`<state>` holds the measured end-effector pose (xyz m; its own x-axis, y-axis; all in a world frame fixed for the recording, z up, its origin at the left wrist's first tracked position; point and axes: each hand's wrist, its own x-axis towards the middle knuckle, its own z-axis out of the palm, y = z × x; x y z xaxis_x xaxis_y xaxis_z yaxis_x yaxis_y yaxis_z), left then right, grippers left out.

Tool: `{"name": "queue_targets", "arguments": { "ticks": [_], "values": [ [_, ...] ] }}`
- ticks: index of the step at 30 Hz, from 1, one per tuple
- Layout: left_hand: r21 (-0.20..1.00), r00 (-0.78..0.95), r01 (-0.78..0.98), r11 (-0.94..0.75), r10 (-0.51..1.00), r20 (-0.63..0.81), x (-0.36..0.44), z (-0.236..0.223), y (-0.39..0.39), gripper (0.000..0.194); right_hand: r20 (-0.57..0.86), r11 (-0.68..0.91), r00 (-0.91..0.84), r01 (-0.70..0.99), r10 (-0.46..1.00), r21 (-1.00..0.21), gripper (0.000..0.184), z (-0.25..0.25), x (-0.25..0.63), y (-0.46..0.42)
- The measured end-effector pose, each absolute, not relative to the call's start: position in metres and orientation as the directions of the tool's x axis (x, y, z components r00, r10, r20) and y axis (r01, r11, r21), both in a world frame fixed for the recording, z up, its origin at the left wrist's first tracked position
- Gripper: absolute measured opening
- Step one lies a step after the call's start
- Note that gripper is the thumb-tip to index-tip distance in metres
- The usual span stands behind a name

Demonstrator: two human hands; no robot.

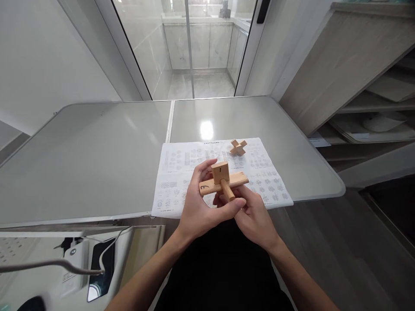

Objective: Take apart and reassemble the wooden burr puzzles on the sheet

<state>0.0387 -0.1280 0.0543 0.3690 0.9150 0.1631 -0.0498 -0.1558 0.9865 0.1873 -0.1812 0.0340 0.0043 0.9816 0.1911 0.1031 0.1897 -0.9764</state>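
Observation:
Between my two hands is a wooden interlocking puzzle (212,186), made of a flat bar, an upright block marked with a stroke and a round peg that points toward me. My left hand (197,209) is closed around its left side, with the fingers behind it and the thumb reaching under the peg. My right hand (253,211) grips it from below and to the right; several of its fingertips are hidden. Beyond my hands, a small wooden cross-shaped puzzle (238,147) rests on a printed instruction sheet (171,172) covered in small diagrams.
The sheet lies on a grey folding table (129,142) with a seam across it. At lower left, a phone (101,268), a white power adapter (75,265) and cables sit on a lower surface. A wooden shelf (366,103) stands at right, a glass door (191,47) behind.

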Motion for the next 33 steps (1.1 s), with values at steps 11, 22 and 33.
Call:
{"name": "queue_targets", "arguments": {
  "ticks": [11, 22, 33],
  "values": [
    [0.978, 0.405, -0.031, -0.207, 0.892, 0.202, 0.038, 0.058, -0.128, 0.076, 0.194, 0.187, 0.069, 0.093, 0.979, -0.978, 0.014, 0.039, 0.18, -0.192],
    [0.981, 0.392, -0.111, -0.157, 0.9, 0.189, 0.03, 0.042, -0.127, 0.081, 0.217, 0.209, 0.093, 0.096, 0.972, -0.973, 0.016, 0.048, 0.166, -0.192],
    [0.965, 0.414, -0.252, -0.074, 0.893, 0.177, 0.025, 0.039, -0.138, 0.082, 0.188, 0.18, 0.088, 0.095, 0.978, -0.979, 0.014, 0.055, 0.159, -0.199]
  ]
}}
